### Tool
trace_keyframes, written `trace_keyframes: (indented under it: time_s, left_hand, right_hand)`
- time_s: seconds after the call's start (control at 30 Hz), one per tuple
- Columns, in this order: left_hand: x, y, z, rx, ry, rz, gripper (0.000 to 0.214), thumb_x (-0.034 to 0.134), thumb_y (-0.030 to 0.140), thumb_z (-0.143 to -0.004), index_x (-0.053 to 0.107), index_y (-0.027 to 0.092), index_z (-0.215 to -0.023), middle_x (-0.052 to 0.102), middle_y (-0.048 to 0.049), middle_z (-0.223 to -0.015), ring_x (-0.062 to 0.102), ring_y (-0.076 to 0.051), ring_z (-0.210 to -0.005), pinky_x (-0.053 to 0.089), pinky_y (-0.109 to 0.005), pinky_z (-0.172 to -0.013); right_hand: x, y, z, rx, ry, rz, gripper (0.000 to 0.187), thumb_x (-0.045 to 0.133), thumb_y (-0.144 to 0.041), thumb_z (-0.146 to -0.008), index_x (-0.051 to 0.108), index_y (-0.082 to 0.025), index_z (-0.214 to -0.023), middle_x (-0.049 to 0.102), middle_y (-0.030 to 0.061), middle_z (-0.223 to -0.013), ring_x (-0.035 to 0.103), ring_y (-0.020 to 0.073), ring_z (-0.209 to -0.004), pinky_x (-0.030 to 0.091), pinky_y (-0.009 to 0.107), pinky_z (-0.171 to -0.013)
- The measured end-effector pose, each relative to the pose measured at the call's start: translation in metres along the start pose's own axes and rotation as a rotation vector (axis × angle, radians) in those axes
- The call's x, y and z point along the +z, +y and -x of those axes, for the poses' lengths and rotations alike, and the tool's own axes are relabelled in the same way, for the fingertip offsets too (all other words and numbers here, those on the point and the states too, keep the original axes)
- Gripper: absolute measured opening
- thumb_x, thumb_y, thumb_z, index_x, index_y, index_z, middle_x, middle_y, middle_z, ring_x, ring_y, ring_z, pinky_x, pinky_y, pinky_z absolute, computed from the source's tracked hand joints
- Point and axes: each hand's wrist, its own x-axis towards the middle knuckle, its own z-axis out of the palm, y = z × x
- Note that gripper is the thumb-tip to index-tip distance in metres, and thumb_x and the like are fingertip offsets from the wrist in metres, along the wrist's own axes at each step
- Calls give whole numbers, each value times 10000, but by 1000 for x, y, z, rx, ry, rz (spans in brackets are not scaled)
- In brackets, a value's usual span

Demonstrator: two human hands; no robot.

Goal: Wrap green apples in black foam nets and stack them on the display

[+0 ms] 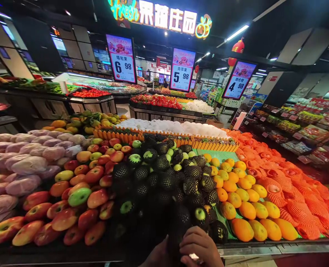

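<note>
Black netting, as far as the deep shadow lets it show, covers the dark bundle [174, 241] held low at the near side of the fruit table [253, 251], just in front of a heap of green apples in black nets [191, 185]. Its outline melts into the shade, so what it contains cannot be told. The right hand [200, 246] has its fingers bent close together over the bundle's right side, a narrow, wrapping hold. The left hand [156, 255] comes in from the other side, probably to steady the bundle; its fingers are hidden, so I cannot tell how they are set. Two hands likely suit something bulky and rounded that could roll.

Around that heap, fruit is sorted by kind, presumably so that each can be told at a glance. Red apples [66, 218] lie bare to the left, and oranges [247, 210] sit to the right on a green mat [227, 226], which perhaps keeps them from sliding. Further out are pale wrapped fruit [28, 163] at far left and fruit in orange foam nets [295, 207] at far right, the sleeves probably guarding against bruises. An orange picket strip [214, 144] parts the front from white-netted fruit [164, 127] behind. Price screens [181, 70] hang high, where shoppers can read them.
</note>
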Motion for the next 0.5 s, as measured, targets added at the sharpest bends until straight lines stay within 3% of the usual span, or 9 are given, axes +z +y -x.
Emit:
trace_keyframes:
  time_s: [0.13, 0.2, 0.33, 0.5]
  left_hand:
    - [-34, -6, -3, -49, -129, 84, 634, 614, 729, -750, 727, 248, -1148, 707, -95, -1246, 471, -367, -1378, 319, -501, -1186]
    - [-45, -11, 2, -63, -165, 127, 681, 645, 731, -734, 721, 217, -1173, 699, -108, -1273, 462, -356, -1391, 304, -475, -1192]
    - [-63, -12, 8, -68, -197, 222, 658, 679, 688, -757, 741, 180, -1169, 712, -106, -1267, 520, -321, -1341, 319, -406, -1190]
    - [-76, -5, 16, -42, -246, 294, 623, 626, 624, -851, 702, 155, -1254, 683, -93, -1335, 530, -280, -1340, 266, -388, -1215]
  right_hand:
    - [14, -9, 7, 307, 36, 66, 265, 539, -198, -958, 744, -306, -1088, 791, 32, -872, 739, 203, -746, 573, 282, -665]
    - [21, -9, 11, 400, 72, 77, 243, 535, -206, -953, 742, -295, -1043, 777, 26, -850, 733, 195, -728, 560, 261, -644]
    - [34, -10, 11, 464, 49, 88, 209, 611, -122, -837, 751, -276, -866, 756, 29, -847, 708, 195, -707, 546, 256, -625]
    - [46, -18, 4, 523, 41, 137, 505, 658, -49, -622, 736, -304, -1051, 727, 70, -1187, 687, 292, -1058, 557, 357, -890]
